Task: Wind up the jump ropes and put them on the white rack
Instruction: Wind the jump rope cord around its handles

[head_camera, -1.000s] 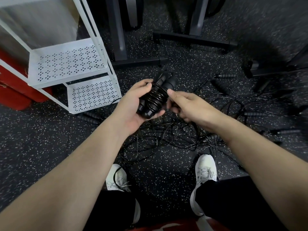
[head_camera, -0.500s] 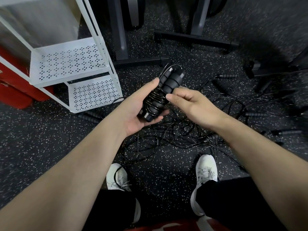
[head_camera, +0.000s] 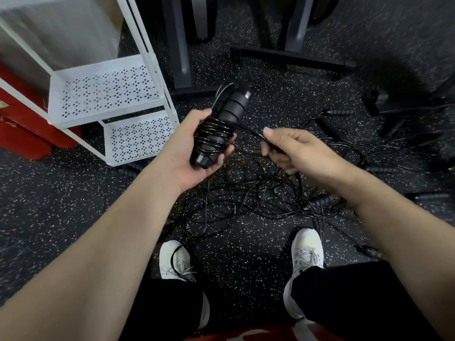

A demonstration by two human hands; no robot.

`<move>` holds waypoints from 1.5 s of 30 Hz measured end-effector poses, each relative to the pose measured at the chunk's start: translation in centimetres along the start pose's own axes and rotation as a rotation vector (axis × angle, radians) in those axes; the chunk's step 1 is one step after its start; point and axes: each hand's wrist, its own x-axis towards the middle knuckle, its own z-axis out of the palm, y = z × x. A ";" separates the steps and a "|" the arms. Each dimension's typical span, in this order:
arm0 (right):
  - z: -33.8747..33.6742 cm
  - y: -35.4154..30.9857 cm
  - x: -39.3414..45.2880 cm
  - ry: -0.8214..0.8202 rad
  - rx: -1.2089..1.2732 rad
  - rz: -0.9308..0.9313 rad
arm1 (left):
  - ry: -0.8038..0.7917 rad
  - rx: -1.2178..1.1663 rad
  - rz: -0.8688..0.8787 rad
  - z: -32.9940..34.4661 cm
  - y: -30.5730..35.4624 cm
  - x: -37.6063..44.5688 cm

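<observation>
My left hand (head_camera: 189, 153) grips a pair of black jump-rope handles (head_camera: 221, 124) held together, with thin black cord coiled around their lower half. A loose stretch of that cord runs rightwards into my right hand (head_camera: 295, 153), which pinches it a short way from the handles. Below both hands a tangle of black jump ropes (head_camera: 258, 193) lies on the speckled floor, with several more handles (head_camera: 339, 112) scattered to the right. The white rack (head_camera: 108, 94) stands at the left, its two perforated shelves bare.
Dark metal equipment legs and a floor bar (head_camera: 290, 57) stand behind the ropes. A red box (head_camera: 14, 124) sits behind the rack at far left. My two white shoes (head_camera: 307, 249) stand just below the tangle, a cord looping over the left shoe (head_camera: 174, 259).
My right hand has moved away from the handles to the right, drawing a length of cord taut. The bundle in my left hand has tilted slightly more upright.
</observation>
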 end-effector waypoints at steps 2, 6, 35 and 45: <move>-0.4 0.3 0.2 -0.039 0.057 -0.003 | -0.008 -0.071 -0.018 0.0 0.0 0.0; -0.9 0.8 0.2 -0.090 0.102 -0.042 | -0.068 -0.203 -0.060 -0.2 0.2 0.1; -1.3 0.8 0.4 0.145 -0.111 0.220 | -0.345 1.179 -0.044 0.8 -1.9 0.0; 0.7 0.4 0.7 0.131 -0.279 0.080 | -0.218 1.354 0.009 0.8 -3.2 0.9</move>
